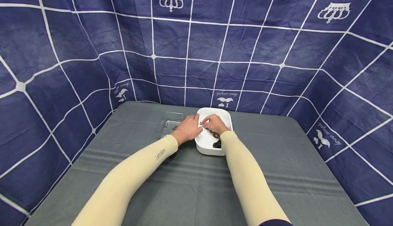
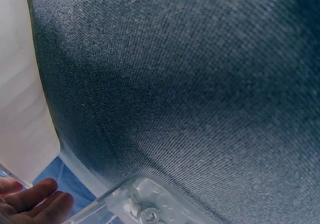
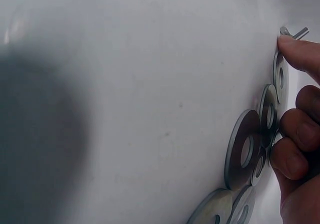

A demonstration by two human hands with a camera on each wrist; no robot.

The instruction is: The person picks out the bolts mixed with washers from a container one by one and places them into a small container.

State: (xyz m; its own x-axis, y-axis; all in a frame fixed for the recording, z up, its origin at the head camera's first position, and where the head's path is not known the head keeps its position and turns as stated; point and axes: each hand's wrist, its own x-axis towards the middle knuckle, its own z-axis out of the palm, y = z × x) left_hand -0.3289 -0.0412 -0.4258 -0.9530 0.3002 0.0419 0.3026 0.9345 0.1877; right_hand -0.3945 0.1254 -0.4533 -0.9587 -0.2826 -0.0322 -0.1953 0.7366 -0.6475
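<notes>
A white tub sits on the grey cloth. My left hand grips its left rim, thumb over the inner side; the left wrist view shows fingers beside the tub wall. Inside the tub is my right hand, with thumb and index finger pinching a small metal piece with a rod-like end. The index fingertip covers part of it. Flat metal washers lie in an overlapping row beneath the curled fingers. Some black pieces lie near the tub's front, partly behind the right wrist.
Left of the tub stands a clear plastic box, partly behind the left hand. Small metal parts lie in it. The grey cloth-covered table meets a blue curtain with white lines at the back and sides.
</notes>
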